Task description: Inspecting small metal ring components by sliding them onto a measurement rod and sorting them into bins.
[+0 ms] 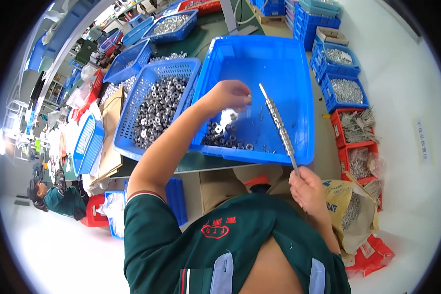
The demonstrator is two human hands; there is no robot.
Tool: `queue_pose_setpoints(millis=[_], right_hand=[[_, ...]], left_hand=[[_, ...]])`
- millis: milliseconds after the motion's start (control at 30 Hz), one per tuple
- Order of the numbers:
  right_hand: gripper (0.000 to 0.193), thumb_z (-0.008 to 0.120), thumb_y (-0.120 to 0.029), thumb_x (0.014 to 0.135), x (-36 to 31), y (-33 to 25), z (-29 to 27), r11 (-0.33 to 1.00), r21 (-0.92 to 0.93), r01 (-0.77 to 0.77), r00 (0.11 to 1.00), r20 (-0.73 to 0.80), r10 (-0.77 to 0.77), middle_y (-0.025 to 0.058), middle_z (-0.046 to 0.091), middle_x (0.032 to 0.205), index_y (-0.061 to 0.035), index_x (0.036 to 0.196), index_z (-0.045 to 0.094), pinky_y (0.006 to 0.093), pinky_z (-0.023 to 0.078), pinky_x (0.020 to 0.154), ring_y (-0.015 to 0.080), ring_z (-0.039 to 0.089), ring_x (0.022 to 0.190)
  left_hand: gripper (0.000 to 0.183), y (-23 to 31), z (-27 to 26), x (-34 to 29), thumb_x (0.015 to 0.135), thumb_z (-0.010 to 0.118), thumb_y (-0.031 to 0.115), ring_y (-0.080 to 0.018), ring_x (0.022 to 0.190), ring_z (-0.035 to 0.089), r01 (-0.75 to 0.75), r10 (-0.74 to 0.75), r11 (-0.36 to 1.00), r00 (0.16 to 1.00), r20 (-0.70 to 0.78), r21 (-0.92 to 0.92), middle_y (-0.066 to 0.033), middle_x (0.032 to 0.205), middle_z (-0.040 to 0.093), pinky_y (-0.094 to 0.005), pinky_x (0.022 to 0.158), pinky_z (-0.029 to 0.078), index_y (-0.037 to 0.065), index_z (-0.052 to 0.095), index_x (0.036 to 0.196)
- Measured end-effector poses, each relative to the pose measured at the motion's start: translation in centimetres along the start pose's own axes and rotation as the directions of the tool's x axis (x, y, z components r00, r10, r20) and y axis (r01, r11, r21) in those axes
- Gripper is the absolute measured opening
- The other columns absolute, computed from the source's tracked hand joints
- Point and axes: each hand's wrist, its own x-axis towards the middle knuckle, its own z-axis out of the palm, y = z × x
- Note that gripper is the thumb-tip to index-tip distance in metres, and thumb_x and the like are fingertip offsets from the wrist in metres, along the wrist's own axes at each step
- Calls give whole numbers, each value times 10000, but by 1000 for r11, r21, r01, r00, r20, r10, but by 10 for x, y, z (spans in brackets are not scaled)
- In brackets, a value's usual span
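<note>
My right hand [308, 188] is closed round the lower end of a thin metal rod [295, 165]. The rod slants up over the blue bin [306, 98], its pointed tip free. Several shiny metal rings [279, 125] sit in a row along its middle. Above the bin's left half, my left hand [232, 95] pinches a small silvery piece, seemingly a metal ring [249, 99], mostly covered by the fingers. It is apart from the rod. Loose dark and silvery rings [225, 139] lie in the bin's near left corner.
Left of the bin stands a blue perforated basket [193, 66] heaped with metal rings. More part-filled baskets [174, 27] are farther back. Blue crates [345, 93] and red crates [338, 130] line the right side by an open sack [345, 196]. A person [59, 201] is at far left.
</note>
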Motion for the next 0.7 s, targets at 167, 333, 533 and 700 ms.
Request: queue_pose_setpoints(millis=[167, 333, 533, 700], right_hand=[[128, 506, -133, 913, -2, 3, -1, 1000, -21, 19, 1000, -7, -20, -47, 388, 556, -43, 822, 491, 175, 249, 370, 19, 339, 411], [125, 509, -137, 924, 0, 4, 1, 1000, -13, 24, 1000, 18, -24, -58, 404, 570, -47, 837, 502, 169, 251, 381, 9, 343, 424], [125, 509, -132, 928, 2, 5, -2, 999, -3, 53, 998, 29, -52, -59, 402, 577, -48, 836, 504, 168, 248, 383, 8, 341, 429], [125, 512, -136, 929, 3, 5, -2, 998, -9, 59, 998, 22, -58, -59, 405, 585, -52, 837, 507, 169, 247, 390, 7, 340, 438]], left_hand=[[139, 17, 3, 5, 850, 585, 88, -235, 857, 627, -46, 42, 807, 999, -20, -589, -143, 957, 625, -300, 745, 482, 49, 539, 975], [119, 18, 9, 11, 815, 564, 84, -288, 880, 628, -94, 66, 746, 996, -67, -659, -176, 957, 626, -360, 797, 473, 69, 521, 924], [95, 20, 23, 15, 849, 543, 127, -343, 999, 603, -68, 27, 684, 997, -67, -726, -201, 1007, 630, -403, 871, 461, 73, 531, 926], [108, 22, 43, 8, 902, 513, 167, -341, 1058, 586, -28, 22, 605, 1000, -18, -796, -197, 1035, 635, -401, 932, 441, 71, 552, 931]])
